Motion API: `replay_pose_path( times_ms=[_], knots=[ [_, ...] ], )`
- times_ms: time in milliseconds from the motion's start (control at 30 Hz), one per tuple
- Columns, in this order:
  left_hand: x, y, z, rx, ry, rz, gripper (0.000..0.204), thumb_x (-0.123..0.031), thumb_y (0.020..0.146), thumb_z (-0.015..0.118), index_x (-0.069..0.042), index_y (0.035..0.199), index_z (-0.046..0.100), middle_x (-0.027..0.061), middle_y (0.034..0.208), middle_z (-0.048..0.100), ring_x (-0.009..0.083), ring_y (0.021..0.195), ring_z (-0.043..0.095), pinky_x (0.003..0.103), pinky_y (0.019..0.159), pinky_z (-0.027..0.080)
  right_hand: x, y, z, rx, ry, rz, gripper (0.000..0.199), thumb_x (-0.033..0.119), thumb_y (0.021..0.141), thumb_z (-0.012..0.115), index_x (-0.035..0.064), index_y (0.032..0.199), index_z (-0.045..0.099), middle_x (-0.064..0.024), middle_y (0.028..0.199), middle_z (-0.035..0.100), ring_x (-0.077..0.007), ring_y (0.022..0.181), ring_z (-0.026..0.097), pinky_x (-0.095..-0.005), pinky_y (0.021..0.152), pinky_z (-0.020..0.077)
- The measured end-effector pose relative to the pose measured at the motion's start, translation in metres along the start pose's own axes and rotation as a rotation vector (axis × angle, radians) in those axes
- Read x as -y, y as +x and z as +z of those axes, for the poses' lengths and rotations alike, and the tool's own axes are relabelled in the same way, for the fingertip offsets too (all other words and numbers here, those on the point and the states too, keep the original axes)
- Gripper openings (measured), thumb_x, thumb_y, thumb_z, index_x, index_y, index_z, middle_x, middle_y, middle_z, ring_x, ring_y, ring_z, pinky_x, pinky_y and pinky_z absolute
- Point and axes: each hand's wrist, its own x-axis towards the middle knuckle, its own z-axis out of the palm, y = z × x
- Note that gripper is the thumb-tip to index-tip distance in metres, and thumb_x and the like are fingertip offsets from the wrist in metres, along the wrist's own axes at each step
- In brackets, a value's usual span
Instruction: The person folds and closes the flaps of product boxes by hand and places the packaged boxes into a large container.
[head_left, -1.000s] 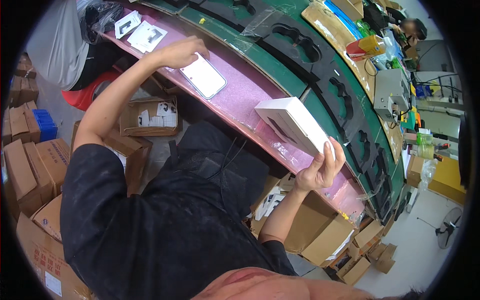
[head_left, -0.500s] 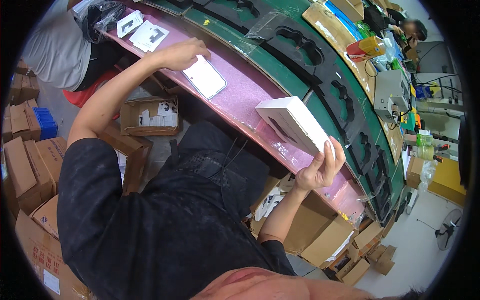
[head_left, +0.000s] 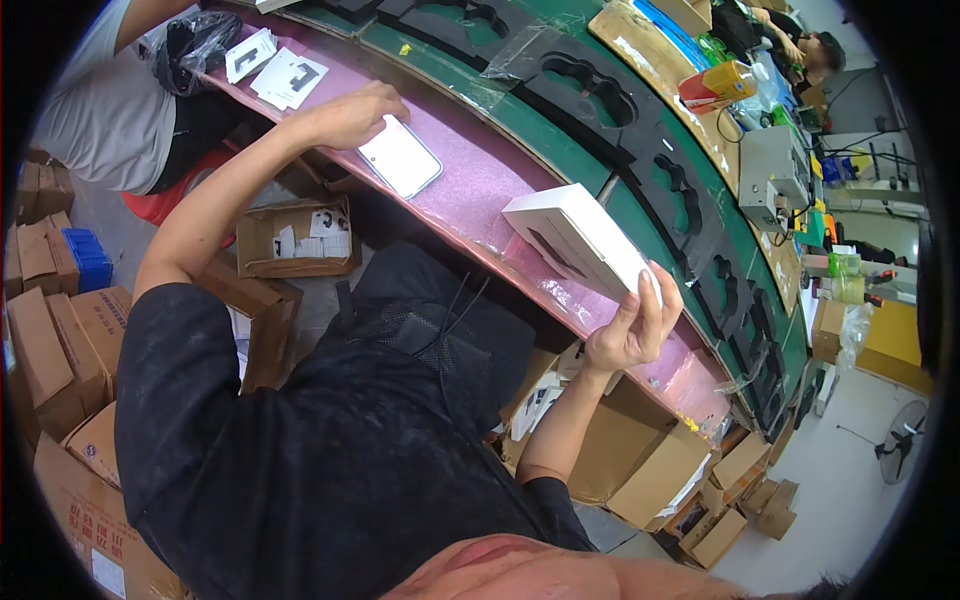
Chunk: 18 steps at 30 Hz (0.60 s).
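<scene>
My right hand (head_left: pixel 636 322) grips a white box (head_left: pixel 590 237) by its near right end, fingers bent round the corner and thumb on the near side. The box is tilted above the pink padded strip, and a dark picture shows on its near face. At the left, my left hand (head_left: pixel 360 113) is closed, its fingers curled at the upper end of a white phone (head_left: pixel 402 158) with rounded corners and a thin grey-blue rim. The phone is over the pink strip (head_left: pixel 480 175), close to its near edge. My left fingertips are hidden.
White printed cards (head_left: pixel 290 80) lie left on the strip beside a black plastic bag (head_left: pixel 205 45). Beyond run black foam trays (head_left: pixel 590 95) on a green bench (head_left: pixel 430 60). Below stands an open carton (head_left: pixel 297 238) holding cards. A person in grey (head_left: pixel 115 125) sits at left.
The whole view has shifted slightly. Both hands stay at the box and the phone, with little movement. The arm of the person at left now shows at the top.
</scene>
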Motion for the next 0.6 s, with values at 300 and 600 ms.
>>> replay_pose_path(
  times_ms=[300, 600],
  knots=[
    [-0.017, 0.005, -0.004, 0.015, 0.013, -0.046, 0.044, -0.002, 0.091, 0.054, -0.003, 0.132, 0.069, 0.0214, 0.13, 0.063, 0.0402, 0.131, 0.056, 0.048, 0.117, 0.045, -0.001, -0.004, 0.002, -0.062, 0.041, 0.068, 0.022, 0.003, 0.099, 0.073, 0.0, 0.12, 0.08, -0.0214, 0.124, 0.072, -0.0354, 0.117, 0.069, -0.0455, 0.101, 0.0551],
    [-0.161, 0.025, -0.032, -0.311, -0.283, 0.265, 0.02, -0.012, 0.095, 0.075, 0.001, 0.111, 0.077, 0.0156, 0.112, 0.073, 0.0343, 0.108, 0.07, 0.043, 0.096, 0.056, -0.003, 0.012, 0.004, -0.018, 0.038, 0.071, 0.022, 0.001, 0.094, 0.077, 0.0006, 0.116, 0.081, -0.0216, 0.121, 0.072, -0.0345, 0.114, 0.069, -0.0429, 0.099, 0.0558]
  ],
)
